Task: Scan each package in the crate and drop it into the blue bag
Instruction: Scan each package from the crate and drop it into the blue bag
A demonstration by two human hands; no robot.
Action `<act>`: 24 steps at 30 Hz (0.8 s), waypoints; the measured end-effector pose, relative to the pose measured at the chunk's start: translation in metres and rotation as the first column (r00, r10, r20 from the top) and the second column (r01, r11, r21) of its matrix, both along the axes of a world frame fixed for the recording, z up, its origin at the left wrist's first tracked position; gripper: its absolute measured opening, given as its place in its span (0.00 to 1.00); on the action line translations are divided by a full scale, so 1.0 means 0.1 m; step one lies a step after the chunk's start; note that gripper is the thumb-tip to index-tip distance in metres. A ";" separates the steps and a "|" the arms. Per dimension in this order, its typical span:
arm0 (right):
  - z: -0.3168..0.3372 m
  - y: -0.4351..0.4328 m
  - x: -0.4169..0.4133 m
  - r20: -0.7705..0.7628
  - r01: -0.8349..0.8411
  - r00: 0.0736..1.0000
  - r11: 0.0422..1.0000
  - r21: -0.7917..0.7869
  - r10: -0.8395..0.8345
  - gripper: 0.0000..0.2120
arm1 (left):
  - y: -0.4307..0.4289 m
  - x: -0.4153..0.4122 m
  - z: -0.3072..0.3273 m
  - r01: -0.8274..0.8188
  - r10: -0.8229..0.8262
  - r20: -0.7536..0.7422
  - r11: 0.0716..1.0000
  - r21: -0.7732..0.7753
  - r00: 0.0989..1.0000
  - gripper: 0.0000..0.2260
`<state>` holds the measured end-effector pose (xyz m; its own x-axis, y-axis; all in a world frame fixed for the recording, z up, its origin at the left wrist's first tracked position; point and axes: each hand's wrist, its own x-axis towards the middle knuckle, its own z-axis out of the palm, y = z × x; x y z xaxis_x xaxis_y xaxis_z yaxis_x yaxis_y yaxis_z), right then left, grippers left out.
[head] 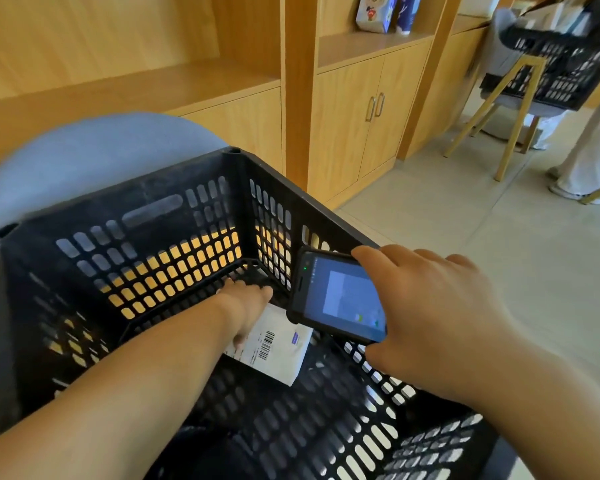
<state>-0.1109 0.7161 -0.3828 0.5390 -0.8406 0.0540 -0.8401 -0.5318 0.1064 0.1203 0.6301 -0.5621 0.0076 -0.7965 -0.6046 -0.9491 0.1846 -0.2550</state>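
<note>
A black perforated crate (pixel 146 209) stands in front of me on a grey chair. A white package (pixel 281 348) with a barcode label lies on the crate's floor, towards the far right corner. My left hand (pixel 248 306) reaches down into the crate and rests on the package's far edge, thumb on the label; whether the fingers curl under it is hidden. My right hand (pixel 426 317) grips a black handheld scanner (pixel 340 296) above the crate's right rim, its lit screen facing up over the package. The blue bag is not in view.
The grey chair back (pixel 84 157) rises behind the crate. Wooden cabinets (pixel 371 109) line the wall beyond. At the far right, a second black crate (pixel 555 64) sits on a wooden-legged chair, next to a person's legs (pixel 582 157). Tiled floor (pixel 482 220) lies to the right.
</note>
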 end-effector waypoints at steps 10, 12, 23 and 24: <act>0.21 0.24 -0.14 0.047 0.042 0.998 0.999 -0.012 -0.041 0.29 | 0.40 0.20 0.39 -0.014 0.016 -0.127 1.000 0.019 0.992 0.34; 0.25 0.31 -0.17 0.066 0.054 0.996 0.998 -0.010 -0.054 0.30 | 0.54 0.22 0.53 -0.069 0.064 -0.139 0.997 -0.030 0.988 0.32; 0.51 0.94 -0.34 0.132 0.134 0.982 0.991 0.017 -0.135 0.32 | 1.44 0.41 1.61 -0.530 0.200 -0.619 0.743 -0.409 0.759 0.22; 0.53 1.00 -0.34 0.146 0.132 0.980 0.991 0.021 -0.134 0.32 | 1.52 0.43 1.67 -0.591 0.193 -0.683 0.692 -0.414 0.705 0.22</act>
